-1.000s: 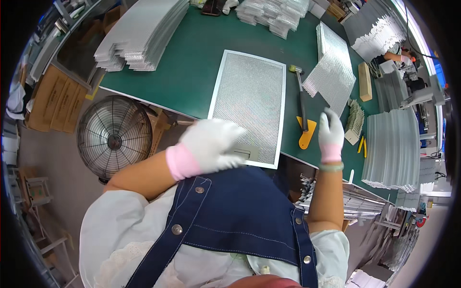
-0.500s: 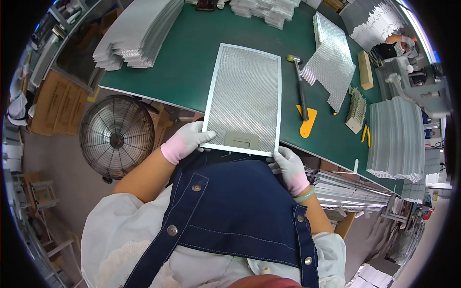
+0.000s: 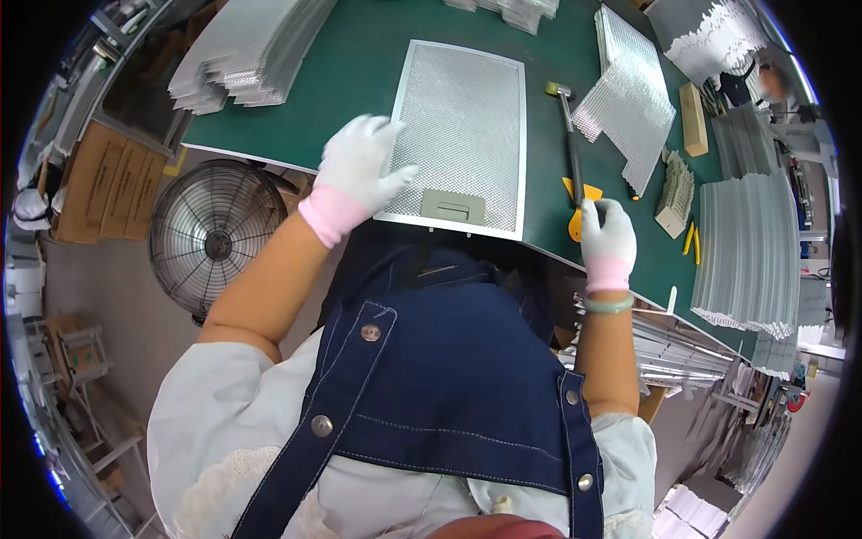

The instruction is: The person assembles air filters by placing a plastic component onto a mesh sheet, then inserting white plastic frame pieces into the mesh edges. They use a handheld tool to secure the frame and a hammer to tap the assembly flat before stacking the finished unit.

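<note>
Head view. Moved away from the near corners of the filter panel (image 3: 462, 126) since half a second ago, both hands. Left hand (image 3: 357, 166) now lying on the left rim of the panel, white glove with pink cuff, fingers spread and flat, pressing down and closing on nothing. Right hand (image 3: 608, 235) gone out to the right, fingers curled around the near end of the hammer (image 3: 571, 135) handle, just beside a yellow flat piece (image 3: 584, 211). Looks like a closed hold on the handle, though thumb side hidden.

Panel itself hardly shifted: flat on the green table (image 3: 359, 54), long side running away from the person, grey latch plate at the near edge, that edge close to the table border and above the denim apron (image 3: 449, 377). Hammer resting on the table along the right side of the panel, head at the far end, not touching the frame.

Around: stacks of mesh sheets (image 3: 247, 49) far left, loose mesh sheet (image 3: 628, 99) right of the hammer, wooden block (image 3: 693, 119) beyond it, ribbed metal stack (image 3: 743, 242) at the right edge, floor fan (image 3: 211, 235) below the table on the left.

Step in hand, by judgement: steadying the panel with one hand while taking up the hammer with the other. Next move calling for a firm hold low on the handle, a clean lift past the yellow piece, and steady left-hand pressure so that the frame does not slide.
</note>
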Demonstrator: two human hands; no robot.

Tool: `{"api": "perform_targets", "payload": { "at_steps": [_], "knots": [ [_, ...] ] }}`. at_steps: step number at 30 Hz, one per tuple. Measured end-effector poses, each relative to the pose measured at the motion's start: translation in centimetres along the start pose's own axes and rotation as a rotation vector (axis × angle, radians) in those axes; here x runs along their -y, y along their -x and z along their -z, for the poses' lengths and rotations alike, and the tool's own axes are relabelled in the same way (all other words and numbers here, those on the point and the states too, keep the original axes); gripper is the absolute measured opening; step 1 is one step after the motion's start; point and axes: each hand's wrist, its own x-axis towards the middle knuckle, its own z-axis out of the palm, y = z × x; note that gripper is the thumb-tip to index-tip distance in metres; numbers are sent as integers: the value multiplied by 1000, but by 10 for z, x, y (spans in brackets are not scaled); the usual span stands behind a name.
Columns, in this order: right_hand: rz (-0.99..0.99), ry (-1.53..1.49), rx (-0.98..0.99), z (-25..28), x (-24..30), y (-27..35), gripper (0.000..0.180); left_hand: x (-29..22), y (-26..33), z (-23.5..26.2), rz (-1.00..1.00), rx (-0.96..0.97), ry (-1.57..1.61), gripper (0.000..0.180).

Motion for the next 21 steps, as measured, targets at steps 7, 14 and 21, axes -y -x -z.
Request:
{"api": "perform_targets", "payload": {
  "at_steps": [7,14,21],
  "knots": [
    [-190,23,265,-24,-22,-24,69,-28,-9,-39,-355,493,-132,84],
    [-561,-483,429,1,-59,-24,38,-69,-36,-51,-230,635,1,81],
    [-30,-374,-63,-9,27,-74,28,46,-146,-97,-17,8,-126,70]
  ]
}}
